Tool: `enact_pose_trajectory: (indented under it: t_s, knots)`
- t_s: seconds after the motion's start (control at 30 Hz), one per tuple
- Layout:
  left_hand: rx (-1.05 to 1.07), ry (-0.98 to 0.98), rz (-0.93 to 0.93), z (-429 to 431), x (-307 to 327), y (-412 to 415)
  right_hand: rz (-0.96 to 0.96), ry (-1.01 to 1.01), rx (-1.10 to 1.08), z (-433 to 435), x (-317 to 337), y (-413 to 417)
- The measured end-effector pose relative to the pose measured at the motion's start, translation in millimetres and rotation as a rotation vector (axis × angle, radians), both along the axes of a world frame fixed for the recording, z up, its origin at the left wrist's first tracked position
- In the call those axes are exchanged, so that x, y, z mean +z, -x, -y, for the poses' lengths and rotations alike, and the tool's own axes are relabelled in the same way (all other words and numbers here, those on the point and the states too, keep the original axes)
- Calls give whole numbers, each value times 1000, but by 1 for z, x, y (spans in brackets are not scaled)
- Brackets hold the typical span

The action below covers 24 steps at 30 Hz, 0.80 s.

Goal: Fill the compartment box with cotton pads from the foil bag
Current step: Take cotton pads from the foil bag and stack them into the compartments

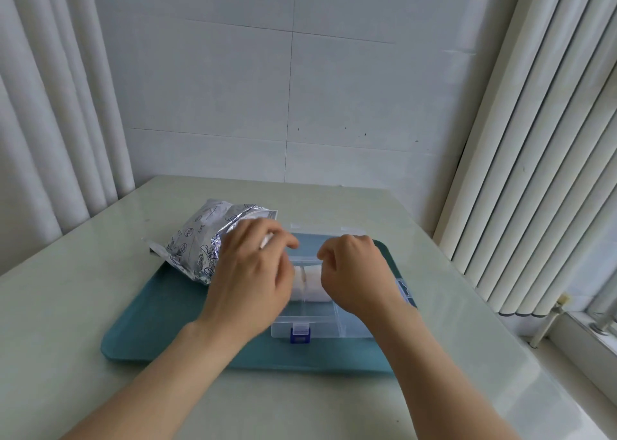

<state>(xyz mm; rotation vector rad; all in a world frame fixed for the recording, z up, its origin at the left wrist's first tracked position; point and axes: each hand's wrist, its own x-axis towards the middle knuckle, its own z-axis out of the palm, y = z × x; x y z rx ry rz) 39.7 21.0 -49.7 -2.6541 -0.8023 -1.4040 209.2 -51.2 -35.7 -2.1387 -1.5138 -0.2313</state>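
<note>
Over the compartment box [320, 331] on the tray [150, 332], beside the foil bag [197, 242], the left hand [253, 266] pinched soft, light cotton pads [266, 241] — judged crushable, best taken by the stack's sides — whether the curled right hand [354, 272] held anything could not be told.

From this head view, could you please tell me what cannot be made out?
Head view, box left compartments: covered by the left hand, which grips pads.
Head view, bag mouth: behind that hand.
Head view, right hand: curled fingers face away, grip unclear.
Bag print: too small.
</note>
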Motion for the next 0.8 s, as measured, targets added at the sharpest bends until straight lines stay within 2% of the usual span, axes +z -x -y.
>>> enact_pose_trajectory:
  t_s: [0.1,0.2,0.4,0.63,0.8]
  knots:
    - [190,14,57,-15,1,8,-77,-76,68,-2,0,12]
    - [293,123,39,-34,-2,18,-115,-78,107,-5,-6,21]
    - [266,322,109,-54,-6,29,-172,-72,180,-11,-10,30]
    - [228,424,190,-65,-10,33,-379,-176,255,-38,2,53]
    - [195,423,215,-75,-15,33,-294,-90,201,-63,5,66]
